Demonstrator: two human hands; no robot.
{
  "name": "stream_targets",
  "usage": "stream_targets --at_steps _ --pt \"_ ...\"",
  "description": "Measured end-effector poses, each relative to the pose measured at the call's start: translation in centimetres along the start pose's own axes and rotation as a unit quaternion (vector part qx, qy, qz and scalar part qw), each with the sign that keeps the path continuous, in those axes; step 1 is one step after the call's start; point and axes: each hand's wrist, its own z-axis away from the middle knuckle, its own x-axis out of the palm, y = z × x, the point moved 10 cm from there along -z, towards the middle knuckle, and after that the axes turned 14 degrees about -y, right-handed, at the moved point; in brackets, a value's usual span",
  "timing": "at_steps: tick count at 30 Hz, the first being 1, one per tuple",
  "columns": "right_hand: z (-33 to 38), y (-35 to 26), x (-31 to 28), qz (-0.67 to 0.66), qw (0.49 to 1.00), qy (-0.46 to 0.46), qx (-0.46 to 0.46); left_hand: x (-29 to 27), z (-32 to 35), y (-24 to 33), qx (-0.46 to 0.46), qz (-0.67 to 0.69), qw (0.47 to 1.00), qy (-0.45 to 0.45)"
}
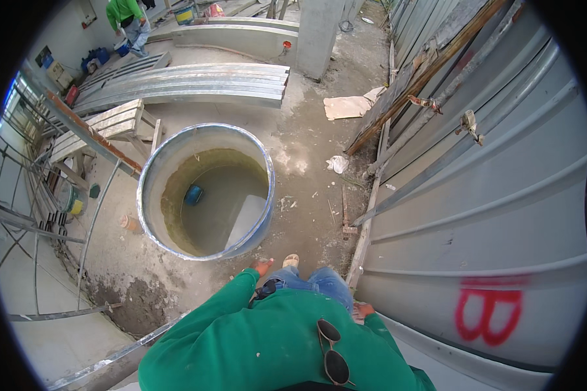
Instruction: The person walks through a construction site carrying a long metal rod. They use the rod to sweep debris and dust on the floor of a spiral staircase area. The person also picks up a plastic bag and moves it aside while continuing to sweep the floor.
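I'm seeing the left hand (pixel 263 266) hanging beside the water-filled barrel (pixel 151 189), the right hand (pixel 362 310) resting by the grey metal sheeting (pixel 489 215).

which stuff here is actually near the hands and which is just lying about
By the hands:
left hand, at the big round blue-rimmed barrel of murky water
right hand, at the grey corrugated metal sheeting

Lying about:
stacked grey metal panels
crumpled white rag
wooden bench
flattened brown cardboard
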Motion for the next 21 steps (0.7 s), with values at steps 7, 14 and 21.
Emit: stream_targets --at_steps 7,14,21 --pt "-0.5 -18.4 -9.5 -0.094 0.988 0.101 -0.071 -12.7 -8.5 32.5 0.156 -0.032 0.987 -0.001" --pt "-10.9 -41.5 -21.2 0.153 0.988 -0.010 -0.035 -22.3 -23.8 32.5 0.021 0.095 0.995 -0.038" --pt "-9.7 -81.3 -24.6 0.184 0.946 -0.047 -0.264 -33.3 -26.1 30.0 -0.086 0.254 0.961 0.070"
